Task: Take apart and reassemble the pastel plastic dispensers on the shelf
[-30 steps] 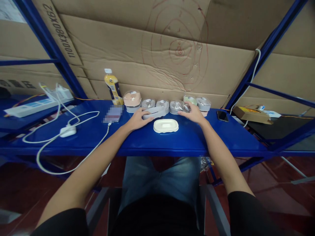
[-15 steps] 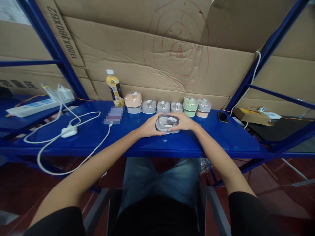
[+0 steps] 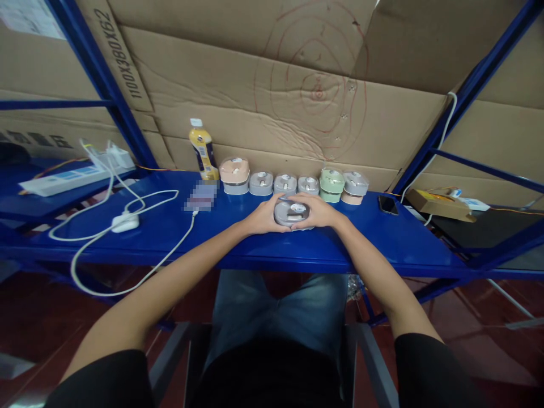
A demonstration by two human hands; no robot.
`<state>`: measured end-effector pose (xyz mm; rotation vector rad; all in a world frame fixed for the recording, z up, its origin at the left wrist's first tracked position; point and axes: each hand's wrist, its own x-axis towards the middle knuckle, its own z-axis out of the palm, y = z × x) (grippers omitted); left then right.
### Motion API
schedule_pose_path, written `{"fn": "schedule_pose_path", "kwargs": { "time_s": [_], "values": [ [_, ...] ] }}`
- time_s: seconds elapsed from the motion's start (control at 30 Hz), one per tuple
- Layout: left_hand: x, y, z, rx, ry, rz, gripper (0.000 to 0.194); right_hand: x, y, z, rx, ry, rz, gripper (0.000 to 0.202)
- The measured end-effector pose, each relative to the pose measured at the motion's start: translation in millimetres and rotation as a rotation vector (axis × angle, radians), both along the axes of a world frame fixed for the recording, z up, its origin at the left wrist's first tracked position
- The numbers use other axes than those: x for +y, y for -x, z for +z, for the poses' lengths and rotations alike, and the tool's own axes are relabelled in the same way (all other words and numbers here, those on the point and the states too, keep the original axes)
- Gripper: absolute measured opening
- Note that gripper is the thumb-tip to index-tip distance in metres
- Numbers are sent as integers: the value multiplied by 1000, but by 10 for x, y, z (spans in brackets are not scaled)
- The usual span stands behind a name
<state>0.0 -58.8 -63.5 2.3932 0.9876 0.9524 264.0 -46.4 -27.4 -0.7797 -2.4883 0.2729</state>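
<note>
A grey lidded container (image 3: 291, 212) with a clear top and a small label is held between both hands, low over the blue table near its front edge. My left hand (image 3: 264, 216) wraps its left side, thumb at the front. My right hand (image 3: 319, 212) grips the right side the same way, fingers curled round the back. Just behind stand similar small grey containers (image 3: 285, 185) in a row. Left of them is a peach container (image 3: 234, 170) on a grey one; to the right are a green container (image 3: 332, 181) and a grey-over-peach stack (image 3: 354, 186).
A yellow drink bottle (image 3: 204, 150) stands at the back left beside a blurred-out flat item (image 3: 201, 196). A white cable with a charger (image 3: 125, 222) loops across the left. A phone (image 3: 388, 205) and an open cardboard box (image 3: 442, 205) lie right. Cardboard (image 3: 204, 79) backs the table.
The view has shifted slightly, so the scene sits a little further right. Both hands still hold the grey container, which appears slightly turned or tilted.
</note>
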Motion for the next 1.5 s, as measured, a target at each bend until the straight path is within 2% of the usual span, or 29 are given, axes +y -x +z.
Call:
{"fn": "schedule_pose_path", "kwargs": {
  "time_s": [0.3, 0.43, 0.53, 0.6, 0.67, 0.7, 0.8, 0.9, 0.97, 1.03, 1.17, 1.27, 1.33, 1.4, 1.5],
  "values": [
    [14, 4, -31, 45, 3, -8, 115, 136, -62, -124, -42, 152, -56, 107],
    [-10, 43, -38, 96, -60, -27, 110, 175, -111, -156, -5, 188, -51, 116],
    [-10, 68, 3, 87, -134, 75, 103, 189, -217, -86, 138, 193, -115, 113],
    [27, 27, 89, 45, -170, 199, 103, 199, -315, -2, 313, 136, -209, 94],
    [101, -101, 230, -10, -176, 370, 103, 220, -415, 76, 500, 20, -343, 76],
    [151, -201, 317, -21, -159, 462, 103, 236, -460, 103, 576, -44, -413, 74],
    [329, -617, 580, 26, -102, 650, 96, 296, -553, 120, 701, -179, -554, 78],
    [510, -1077, 746, 133, -71, 765, 86, 354, -585, 74, 728, -218, -604, 80],
    [614, -1332, 769, 178, -68, 819, 83, 379, -586, 43, 722, -224, -624, 80],
    [700, -1520, 730, 191, -43, 851, 87, 392, -583, 26, 704, -221, -644, 80],
    [816, -1703, 565, 96, -18, 805, 92, 376, -582, 36, 620, -158, -674, 82],
    [879, -1667, 470, -36, -36, 680, 85, 334, -589, 62, 551, -101, -684, 83],
    [923, -1528, 455, -135, -82, 597, 79, 305, -593, 80, 556, -96, -689, 84],
    [967, -1281, 480, -203, -140, 545, 72, 282, -595, 96, 581, -108, -688, 83],
    [1003, -769, 537, -111, -183, 604, 63, 266, -589, 109, 598, -128, -684, 80]
  ]
}}
